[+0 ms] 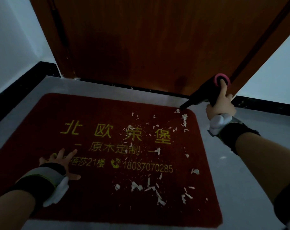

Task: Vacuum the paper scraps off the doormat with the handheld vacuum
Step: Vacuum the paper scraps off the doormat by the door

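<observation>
The paper scraps (157, 188) lie on the right half of the red doormat (41, 130): a dense cluster of larger white strips near the front right, finer flecks across the yellow lettering, and a line of pieces along the far right edge. The left half shows almost none. The mat lies flat on the grey floor (224, 163) before the wooden door (141, 39).

The handheld vacuum (205, 92), black with a pink ring at its rear, points down and leftward; its narrow nozzle tip sits at the mat's far right corner, just beside the nearest scraps. In my judgement clearing has barely begun, and most scraps remain.

To do this step well, the nozzle should stay low against the pile and travel slowly from the far corner toward the front cluster, in overlapping passes, so light strips are drawn in rather than pushed aside.

The right hand (221, 105) grasps the vacuum body, fingers wrapped round it, one finger extended up to the pink ring. The left hand (59, 161) lies flat, fingers spread, pressing the mat's near left area and steadying it.
</observation>
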Tool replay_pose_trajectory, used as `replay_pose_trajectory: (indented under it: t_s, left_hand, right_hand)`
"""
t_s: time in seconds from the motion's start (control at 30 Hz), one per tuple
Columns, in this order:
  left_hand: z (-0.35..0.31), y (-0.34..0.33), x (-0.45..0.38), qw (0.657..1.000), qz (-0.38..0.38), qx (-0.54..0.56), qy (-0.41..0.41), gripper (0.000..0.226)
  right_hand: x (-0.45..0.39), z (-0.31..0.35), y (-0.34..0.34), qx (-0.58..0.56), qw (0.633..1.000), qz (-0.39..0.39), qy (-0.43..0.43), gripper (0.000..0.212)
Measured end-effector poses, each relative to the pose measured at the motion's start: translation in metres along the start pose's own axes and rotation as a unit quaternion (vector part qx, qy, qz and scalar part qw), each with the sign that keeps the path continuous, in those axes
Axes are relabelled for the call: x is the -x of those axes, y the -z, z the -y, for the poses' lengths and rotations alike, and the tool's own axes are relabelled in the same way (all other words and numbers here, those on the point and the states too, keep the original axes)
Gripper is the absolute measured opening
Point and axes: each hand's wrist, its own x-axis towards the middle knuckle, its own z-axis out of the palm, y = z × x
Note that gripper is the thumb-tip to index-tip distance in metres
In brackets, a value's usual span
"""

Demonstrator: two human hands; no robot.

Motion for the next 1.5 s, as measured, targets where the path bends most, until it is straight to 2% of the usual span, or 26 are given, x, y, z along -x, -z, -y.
replay_pose_trajectory:
  t_s: [0.23, 0.37, 0.63, 0.83, 1.0, 1.17, 1.33, 1.5]
  left_hand:
    - [0.001, 0.000, 0.001, 1.000, 0.007, 0.009, -0.006, 0.114]
    - [-0.001, 0.003, 0.002, 1.000, 0.016, 0.012, -0.009, 0.114]
    - [0.008, -0.024, 0.011, 0.996, -0.067, 0.048, -0.039, 0.099]
    - [0.010, -0.036, 0.013, 0.992, -0.089, 0.073, -0.046, 0.093]
    - [0.010, -0.033, 0.012, 0.993, -0.082, 0.072, -0.043, 0.093]
    - [0.010, -0.031, 0.010, 0.995, -0.068, 0.060, -0.034, 0.095]
    - [0.008, -0.030, 0.013, 0.996, -0.058, 0.059, -0.034, 0.094]
    - [0.008, -0.027, 0.012, 0.997, -0.049, 0.053, -0.035, 0.094]
  right_hand:
    - [0.005, 0.001, 0.009, -0.021, 1.000, 0.020, -0.002, 0.087]
    - [0.003, -0.010, 0.016, -0.020, 1.000, -0.003, -0.013, 0.087]
    - [0.006, -0.016, 0.022, -0.062, 0.996, -0.005, -0.066, 0.086]
    - [0.006, -0.005, 0.017, -0.072, 0.991, 0.019, -0.109, 0.086]
    - [0.019, 0.014, 0.001, -0.172, 0.977, 0.000, -0.128, 0.081]
    - [0.028, 0.025, -0.010, -0.222, 0.968, 0.052, -0.102, 0.083]
    - [0.043, 0.043, -0.015, -0.258, 0.959, 0.117, -0.023, 0.074]
    - [0.055, 0.060, -0.025, -0.278, 0.948, 0.155, 0.022, 0.083]
